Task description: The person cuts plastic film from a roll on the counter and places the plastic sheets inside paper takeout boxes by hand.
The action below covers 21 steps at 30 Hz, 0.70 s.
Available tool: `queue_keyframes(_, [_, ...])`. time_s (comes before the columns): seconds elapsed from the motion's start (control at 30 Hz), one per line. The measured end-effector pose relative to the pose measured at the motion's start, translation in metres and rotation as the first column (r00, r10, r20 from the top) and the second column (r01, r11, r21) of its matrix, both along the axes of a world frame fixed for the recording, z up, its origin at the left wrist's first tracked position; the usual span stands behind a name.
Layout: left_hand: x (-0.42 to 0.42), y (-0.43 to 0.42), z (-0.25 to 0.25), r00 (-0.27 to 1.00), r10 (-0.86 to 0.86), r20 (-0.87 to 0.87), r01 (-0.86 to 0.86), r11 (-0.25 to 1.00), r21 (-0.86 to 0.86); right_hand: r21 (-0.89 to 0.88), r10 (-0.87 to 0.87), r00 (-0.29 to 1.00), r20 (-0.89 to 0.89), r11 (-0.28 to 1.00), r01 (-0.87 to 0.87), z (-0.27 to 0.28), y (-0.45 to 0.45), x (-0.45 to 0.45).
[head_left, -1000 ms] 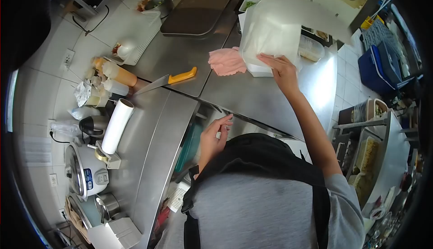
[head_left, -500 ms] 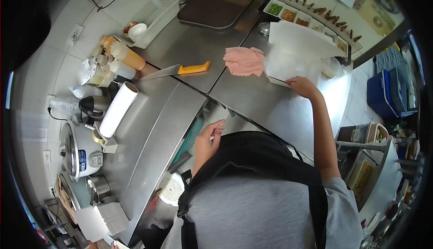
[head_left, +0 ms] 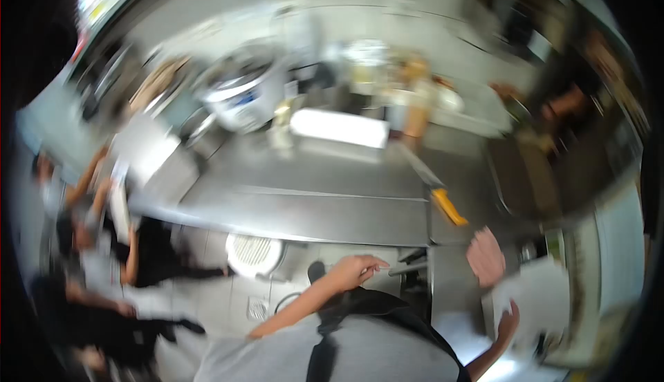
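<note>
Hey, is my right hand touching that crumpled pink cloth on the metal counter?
Apart. The head view, though blurred, shows your bare right hand at the white, boxy container, with its pale surface visible between hand and crumpled pink cloth.

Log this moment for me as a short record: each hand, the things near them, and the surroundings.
Left hand: fingers partly curled, nothing visibly held
Right hand: at the white box, contact unclear from blur
Near the box: pink cloth
Metal counter: yellow-handled knife, white roll, rice cooker
Left side: other people
</note>
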State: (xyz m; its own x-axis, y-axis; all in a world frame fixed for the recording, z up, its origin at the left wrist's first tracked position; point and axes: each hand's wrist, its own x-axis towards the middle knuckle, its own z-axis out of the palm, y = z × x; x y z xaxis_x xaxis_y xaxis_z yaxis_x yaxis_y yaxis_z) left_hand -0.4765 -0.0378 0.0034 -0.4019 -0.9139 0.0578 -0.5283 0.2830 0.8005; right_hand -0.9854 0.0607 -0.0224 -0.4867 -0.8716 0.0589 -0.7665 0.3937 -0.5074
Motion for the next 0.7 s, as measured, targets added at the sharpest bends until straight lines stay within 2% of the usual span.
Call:
queue_keyframes(0.03, [0.021, -0.002, -0.001, 0.995, 0.085, 0.045, -0.086, 0.996, 0.006, -0.146, -0.073, 0.997, -0.021, 0.987, 0.069, -0.014, -0.004, -0.016])
queue_keyframes(0.07, [0.046, -0.005, -0.002, 0.979, 0.2, 0.048, -0.2, 0.98, -0.019, -0.206, -0.133, 0.988, -0.074, 0.972, 0.115, -0.008, -0.019, -0.021])
queue_keyframes(0.1, [0.074, -0.009, -0.002, 0.955, 0.294, 0.052, -0.291, 0.956, -0.046, -0.269, -0.248, 0.968, -0.032, 0.935, 0.23, 0.01, -0.041, -0.004])
queue_keyframes(0.13, [0.103, -0.012, -0.003, 0.915, 0.401, 0.043, -0.399, 0.915, -0.06, -0.311, -0.22, 0.967, -0.128, 0.935, 0.172, 0.014, -0.068, -0.007])
queue_keyframes(0.23, [0.193, -0.021, 0.008, 0.774, 0.63, 0.064, -0.614, 0.771, -0.171, -0.479, 0.076, 0.996, -0.052, 0.873, -0.091, 0.058, -0.148, 0.089])
queue_keyframes(0.27, [0.222, -0.021, 0.015, 0.718, 0.693, 0.059, -0.67, 0.711, -0.214, -0.48, 0.184, 0.982, 0.048, 0.866, -0.139, 0.077, -0.171, 0.14])
queue_keyframes(0.37, [0.305, -0.011, 0.028, 0.562, 0.824, -0.068, -0.779, 0.5, -0.379, -0.482, 0.433, 0.842, 0.322, 0.841, -0.248, 0.119, -0.231, 0.296])
queue_keyframes(0.43, [0.36, 0.0, 0.043, 0.454, 0.887, -0.086, -0.788, 0.354, -0.504, -0.496, 0.67, 0.698, 0.252, 0.709, -0.501, 0.113, -0.258, 0.376])
queue_keyframes(0.5, [0.422, 0.004, 0.062, 0.328, 0.945, -0.012, -0.629, 0.209, -0.749, -0.417, 0.771, 0.573, 0.277, 0.634, -0.651, 0.12, -0.256, 0.471])
queue_keyframes(0.53, [0.448, 0.003, 0.077, 0.228, 0.973, -0.025, -0.624, 0.126, -0.771, -0.404, 0.833, 0.503, 0.231, 0.552, -0.729, 0.122, -0.252, 0.51])
queue_keyframes(0.57, [0.473, 0.002, 0.089, 0.123, 0.992, -0.039, -0.612, 0.045, -0.79, -0.382, 0.887, 0.423, 0.186, 0.462, -0.8, 0.121, -0.246, 0.544])
queue_keyframes(0.67, [0.558, -0.013, 0.086, 0.075, 0.997, 0.035, -0.723, 0.078, -0.687, -0.334, 0.933, 0.271, 0.237, 0.34, -0.879, 0.112, -0.222, 0.622])
queue_keyframes(0.7, [0.584, -0.02, 0.078, 0.082, 0.972, 0.219, -0.888, 0.171, -0.426, -0.327, 0.947, 0.198, 0.251, 0.276, -0.904, 0.102, -0.215, 0.639])
